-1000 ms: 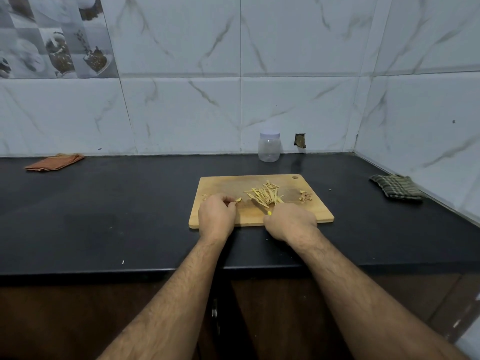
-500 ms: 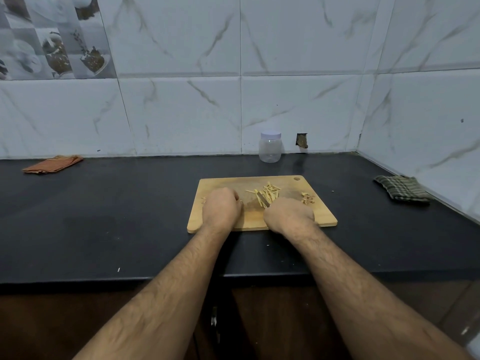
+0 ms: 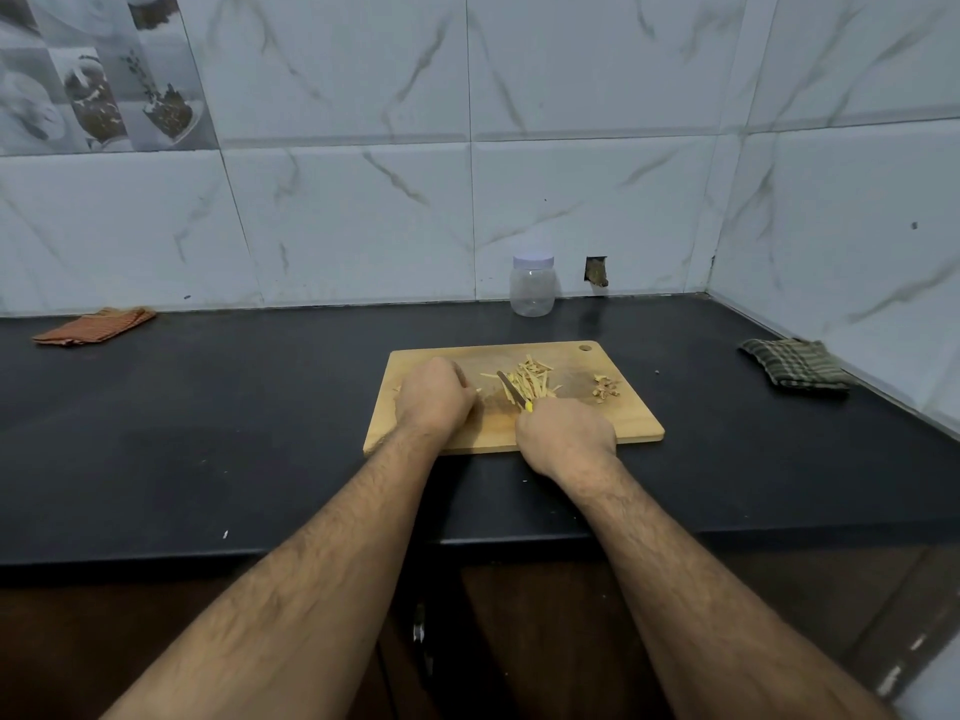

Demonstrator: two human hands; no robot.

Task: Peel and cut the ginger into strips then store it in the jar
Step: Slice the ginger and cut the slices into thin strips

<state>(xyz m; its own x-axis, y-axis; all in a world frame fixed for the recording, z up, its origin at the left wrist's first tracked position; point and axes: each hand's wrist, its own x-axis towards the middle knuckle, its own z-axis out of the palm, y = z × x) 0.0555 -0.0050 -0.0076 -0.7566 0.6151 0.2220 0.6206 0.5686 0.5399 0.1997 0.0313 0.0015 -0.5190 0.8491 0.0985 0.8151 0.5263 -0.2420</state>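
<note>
A wooden cutting board (image 3: 636, 423) lies on the black counter. A pile of pale yellow ginger strips (image 3: 530, 379) sits at its middle, and a small heap of brown peel scraps (image 3: 605, 388) lies to the right. My right hand (image 3: 566, 433) grips a knife (image 3: 511, 389) by its yellow handle, the blade pointing up-left into the strips. My left hand (image 3: 434, 394) rests curled on the board's left part; what it holds under the fingers is hidden. A clear plastic jar (image 3: 532, 285) with a pale lid stands against the back wall.
An orange cloth (image 3: 93, 326) lies at the far left of the counter (image 3: 208, 433). A folded green checked cloth (image 3: 795, 363) sits near the right wall. Tiled walls close the back and right sides.
The knife blade, hidden half a second ago, now shows beside the strips. My left hand has shifted slightly left and away from the pile. The view has tilted a little.
</note>
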